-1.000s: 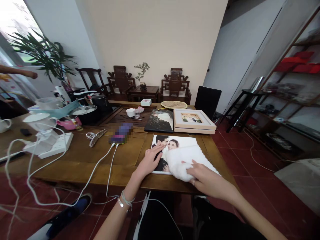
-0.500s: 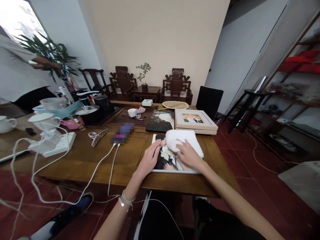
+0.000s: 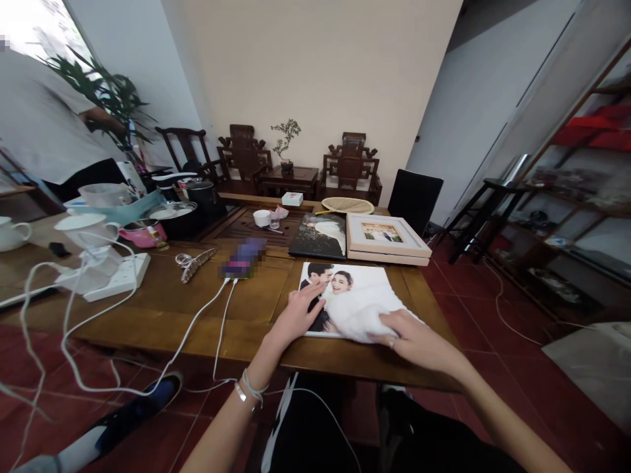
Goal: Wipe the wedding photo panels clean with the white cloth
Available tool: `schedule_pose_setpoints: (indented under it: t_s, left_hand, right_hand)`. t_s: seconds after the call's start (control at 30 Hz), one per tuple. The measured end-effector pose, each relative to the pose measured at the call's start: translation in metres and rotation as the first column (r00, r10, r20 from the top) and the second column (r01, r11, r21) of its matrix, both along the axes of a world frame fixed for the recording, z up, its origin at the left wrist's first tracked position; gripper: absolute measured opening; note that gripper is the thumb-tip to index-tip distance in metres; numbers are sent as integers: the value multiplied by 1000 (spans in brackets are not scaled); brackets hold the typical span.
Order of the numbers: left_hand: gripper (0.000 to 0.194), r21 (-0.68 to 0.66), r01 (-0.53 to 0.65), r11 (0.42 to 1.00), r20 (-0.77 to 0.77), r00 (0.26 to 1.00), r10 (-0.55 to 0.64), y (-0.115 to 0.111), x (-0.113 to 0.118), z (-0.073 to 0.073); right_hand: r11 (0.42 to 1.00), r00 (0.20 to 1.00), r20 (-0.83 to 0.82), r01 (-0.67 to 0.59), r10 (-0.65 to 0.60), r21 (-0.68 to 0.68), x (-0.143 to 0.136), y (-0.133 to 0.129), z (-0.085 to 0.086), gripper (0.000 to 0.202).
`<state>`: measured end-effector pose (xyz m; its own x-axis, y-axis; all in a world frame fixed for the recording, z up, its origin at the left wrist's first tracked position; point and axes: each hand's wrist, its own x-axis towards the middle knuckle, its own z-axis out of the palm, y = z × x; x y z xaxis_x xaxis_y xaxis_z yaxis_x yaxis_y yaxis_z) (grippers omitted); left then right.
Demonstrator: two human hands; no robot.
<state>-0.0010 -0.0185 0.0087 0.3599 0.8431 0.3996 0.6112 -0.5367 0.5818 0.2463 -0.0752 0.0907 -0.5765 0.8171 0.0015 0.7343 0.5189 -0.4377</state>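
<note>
White cloth (image 3: 355,314) on photo panel (image 3: 365,276), lower centre
Right hand (image 3: 411,338) clutched the cloth; left hand (image 3: 302,309) lay flat, fingers unclenched; lopsided pressing risked skewing the panel.

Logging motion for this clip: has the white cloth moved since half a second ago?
Yes: the white cloth has moved away from the pale picture frame, closer to the near edge of the table.
</note>
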Motion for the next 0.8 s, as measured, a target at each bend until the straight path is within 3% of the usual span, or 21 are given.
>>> schedule_pose_setpoints:
  t_s: [0.13,0.2,0.4,0.53,0.63,0.8]
  left_hand:
    - [36,4,13,1000,-12,1000,-13,1,-1,-1]
    - [34,5,13,1000,-10,1000,-13,2,-1,-1]
    - [34,4,11,1000,-31,999,-11,4,-1,-2]
    - [33,-1,13,1000,-13,1000,-13,4,-1,-3]
    - [32,0,3,1000,0,1000,-3,4,-2,-3]
    - [35,-9,13,1000,6,1000,-13,3,-2,-2]
  right_hand:
    - [976,969,-163,199,-183,87,5,25,-6,25]
    - [963,954,-215,240,-210,126,-2,40,-10,24]
    - [983,983,-179,64,-32,173,-57,87,-24,22]
    - [982,984,-180,27,7,185,-79,99,-29,20]
    - [980,983,-180,52,-18,190,-65,94,-31,21]
    - [963,975,-161,186,-155,197,-11,85,-32,28]
